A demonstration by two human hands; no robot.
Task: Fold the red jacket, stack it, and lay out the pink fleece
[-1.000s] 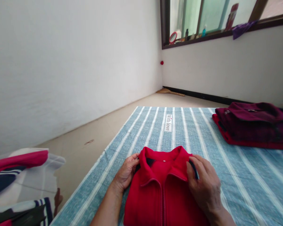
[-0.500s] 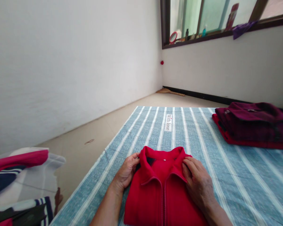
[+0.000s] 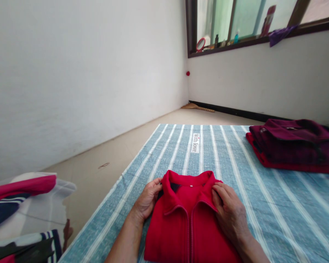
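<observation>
At the far left, a pinkish-red folded cloth point(image 3: 24, 188) lies over a navy cloth with white stripes point(image 3: 6, 212), both on crumpled whitish translucent sheeting point(image 3: 48, 215). Beside them, a thin dark loop point(image 3: 103, 166) lies on the beige floor point(image 3: 84, 175). Next comes the bed-like surface's blue-and-white striped fabric cover point(image 3: 142, 166). On it, the left hand point(image 3: 148, 200) has its thumb and fingertips together, clamped on the edge beside the collar of a red zip-front jacket point(image 3: 170, 233). The jacket lies at the near edge of view, collar spread, its two zip edges running close side by side. Beyond it is a white "With love" label point(image 3: 195, 143). The right hand point(image 3: 231, 210) rests bent fingers against the jacket's other shoulder; whether they pinch it I cannot tell. Farther right, folded dark purple clothing point(image 3: 293, 146) sits on a red folded garment point(image 3: 263, 159).
</observation>
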